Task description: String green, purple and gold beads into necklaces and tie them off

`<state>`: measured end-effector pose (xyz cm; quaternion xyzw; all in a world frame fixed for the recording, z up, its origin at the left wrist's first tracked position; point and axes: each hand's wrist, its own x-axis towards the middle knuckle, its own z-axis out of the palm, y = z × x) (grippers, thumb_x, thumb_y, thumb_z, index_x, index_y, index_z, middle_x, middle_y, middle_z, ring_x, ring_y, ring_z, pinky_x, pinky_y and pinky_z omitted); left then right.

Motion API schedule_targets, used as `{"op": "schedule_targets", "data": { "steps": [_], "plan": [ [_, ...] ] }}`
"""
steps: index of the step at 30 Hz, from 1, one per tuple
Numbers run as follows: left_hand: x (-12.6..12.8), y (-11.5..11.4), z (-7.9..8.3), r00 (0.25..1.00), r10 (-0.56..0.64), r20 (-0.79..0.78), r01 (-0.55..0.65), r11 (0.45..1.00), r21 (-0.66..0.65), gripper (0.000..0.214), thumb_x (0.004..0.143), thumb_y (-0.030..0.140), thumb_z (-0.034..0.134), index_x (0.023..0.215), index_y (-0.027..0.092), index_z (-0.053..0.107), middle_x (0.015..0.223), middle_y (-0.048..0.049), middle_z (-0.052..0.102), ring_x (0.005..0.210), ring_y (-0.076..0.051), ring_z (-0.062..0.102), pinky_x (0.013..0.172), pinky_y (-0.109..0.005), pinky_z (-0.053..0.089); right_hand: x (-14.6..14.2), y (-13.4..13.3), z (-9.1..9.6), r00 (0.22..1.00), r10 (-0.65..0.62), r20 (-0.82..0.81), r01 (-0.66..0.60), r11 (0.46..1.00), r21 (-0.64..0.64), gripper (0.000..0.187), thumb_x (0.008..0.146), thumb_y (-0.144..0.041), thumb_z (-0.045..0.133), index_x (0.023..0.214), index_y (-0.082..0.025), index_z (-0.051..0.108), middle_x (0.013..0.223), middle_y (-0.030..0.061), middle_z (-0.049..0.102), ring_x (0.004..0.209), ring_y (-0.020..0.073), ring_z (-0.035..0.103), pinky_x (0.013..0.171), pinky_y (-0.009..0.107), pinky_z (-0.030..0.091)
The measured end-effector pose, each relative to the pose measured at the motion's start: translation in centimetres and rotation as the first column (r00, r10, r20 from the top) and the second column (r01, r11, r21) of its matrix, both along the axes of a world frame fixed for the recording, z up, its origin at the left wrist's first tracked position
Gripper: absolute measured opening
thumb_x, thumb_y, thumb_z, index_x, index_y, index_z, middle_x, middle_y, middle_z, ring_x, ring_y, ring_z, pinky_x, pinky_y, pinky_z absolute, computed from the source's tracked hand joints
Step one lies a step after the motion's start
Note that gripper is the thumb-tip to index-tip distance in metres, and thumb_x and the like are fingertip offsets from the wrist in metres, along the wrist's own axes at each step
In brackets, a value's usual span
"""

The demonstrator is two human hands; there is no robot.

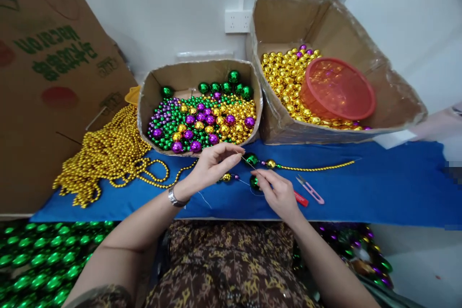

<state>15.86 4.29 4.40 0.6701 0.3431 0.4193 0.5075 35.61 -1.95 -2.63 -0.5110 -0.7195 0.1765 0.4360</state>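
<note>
My left hand (217,162), with a metal watch on its wrist, pinches a thin thread (249,163) between thumb and fingers. Closed on the other end of that taut line is my right hand (279,193); whether part of it is a needle I cannot tell. Behind my fingertips lies a large green bead (250,159), and a second green bead (254,182) sits beside my right fingers, partly hidden. A gold bead (226,177) rests near my left palm. To the right, a gold bead strand (317,167) stretches along the blue cloth.
Pink thread snips (311,190) and a red object (301,198) lie right of my right hand. Behind stand a box of mixed beads (142,101) and a larger box (281,132) holding gold beads and a red basin (339,89). Gold bead strands (108,149) are heaped left.
</note>
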Motion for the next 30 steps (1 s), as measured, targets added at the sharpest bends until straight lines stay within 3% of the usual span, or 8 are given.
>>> {"op": "schedule_targets", "data": {
  "steps": [6, 8, 11, 16, 20, 25, 27, 30],
  "plan": [
    [-3.3, 2.9, -2.1, 0.979, 0.144, -0.146, -0.134, 0.988, 0.079, 0.021, 0.084, 0.035, 0.063, 0.091, 0.017, 0.072, 0.082, -0.0052, 0.071, 0.071, -0.015, 0.062, 0.064, -0.025, 0.047, 0.6, -0.3, -0.4, 0.999, -0.042, -0.01, 0.041, 0.999, -0.019, 0.02, 0.096, -0.027, 0.049, 0.102, -0.021, 0.067, 0.091, 0.0047, 0.074, 0.07, 0.0165, 0.07, 0.068, 0.028, 0.057],
    [-4.8, 5.1, -2.2, 0.937, 0.285, -0.202, -0.247, 0.949, 0.194, 0.019, 0.083, 0.034, 0.064, 0.087, 0.017, 0.072, 0.076, -0.0041, 0.07, 0.065, -0.014, 0.058, 0.058, -0.024, 0.043, 0.5, -0.3, -0.4, 0.999, -0.05, -0.018, 0.05, 0.999, -0.017, 0.02, 0.095, -0.027, 0.05, 0.102, -0.021, 0.067, 0.093, 0.0049, 0.074, 0.073, 0.0169, 0.07, 0.07, 0.028, 0.057],
    [-7.2, 8.7, -2.1, 0.796, 0.495, -0.348, -0.348, 0.845, 0.406, 0.017, 0.083, 0.029, 0.062, 0.087, 0.016, 0.072, 0.073, -0.0042, 0.069, 0.062, -0.015, 0.057, 0.059, -0.026, 0.04, 0.3, -0.3, -0.4, 0.999, -0.048, -0.023, 0.047, 0.999, -0.011, 0.02, 0.095, -0.027, 0.05, 0.102, -0.021, 0.068, 0.093, 0.0048, 0.075, 0.078, 0.0172, 0.071, 0.072, 0.027, 0.057],
    [-8.3, 11.7, -1.7, 0.577, 0.534, -0.618, -0.165, 0.818, 0.552, 0.016, 0.084, 0.023, 0.059, 0.091, 0.015, 0.071, 0.081, -0.0077, 0.071, 0.07, -0.019, 0.06, 0.067, -0.029, 0.043, 0.1, -0.2, -0.2, 0.999, -0.046, -0.015, 0.046, 0.999, 0.004, 0.022, 0.096, -0.027, 0.048, 0.103, -0.021, 0.068, 0.096, 0.0047, 0.075, 0.085, 0.0177, 0.072, 0.074, 0.027, 0.057],
    [-6.2, 10.4, -1.7, 0.504, 0.436, -0.745, 0.066, 0.841, 0.537, 0.025, 0.09, 0.031, 0.052, 0.101, 0.016, 0.068, 0.095, -0.0089, 0.071, 0.084, -0.021, 0.063, 0.073, -0.03, 0.045, 0.2, -0.2, -0.3, 0.999, -0.038, -0.008, 0.038, 0.999, -0.001, 0.022, 0.096, -0.027, 0.049, 0.104, -0.021, 0.068, 0.097, 0.0046, 0.075, 0.086, 0.0174, 0.071, 0.076, 0.026, 0.056],
    [-3.9, 8.9, -2.5, 0.285, 0.367, -0.885, 0.24, 0.867, 0.437, 0.027, 0.089, 0.037, 0.055, 0.105, 0.018, 0.066, 0.102, -0.0112, 0.064, 0.091, -0.026, 0.062, 0.066, -0.031, 0.046, 0.0, -0.4, -0.5, 0.999, -0.048, 0.004, 0.048, 0.999, -0.001, 0.021, 0.096, -0.027, 0.049, 0.104, -0.022, 0.068, 0.098, 0.0049, 0.075, 0.086, 0.0181, 0.072, 0.075, 0.027, 0.057],
    [-3.8, 8.8, -2.8, 0.315, 0.346, -0.884, 0.201, 0.886, 0.418, 0.024, 0.087, 0.033, 0.057, 0.104, 0.018, 0.066, 0.103, -0.011, 0.062, 0.087, -0.025, 0.062, 0.067, -0.031, 0.046, 0.0, -0.5, -0.5, 0.999, -0.05, 0.005, 0.05, 0.999, 0.005, 0.021, 0.096, -0.027, 0.049, 0.104, -0.022, 0.068, 0.098, 0.0048, 0.075, 0.087, 0.0183, 0.072, 0.076, 0.027, 0.057],
    [-4.0, 8.6, -2.9, 0.605, 0.314, -0.732, 0.032, 0.909, 0.416, 0.024, 0.084, 0.03, 0.062, 0.104, 0.018, 0.066, 0.103, -0.0098, 0.06, 0.089, -0.022, 0.06, 0.075, -0.034, 0.048, -0.1, -0.8, -0.2, 0.998, -0.058, 0.015, 0.058, 0.998, 0.017, 0.021, 0.096, -0.026, 0.049, 0.103, -0.021, 0.068, 0.098, 0.0049, 0.075, 0.087, 0.018, 0.072, 0.077, 0.027, 0.057]
  ]
}}
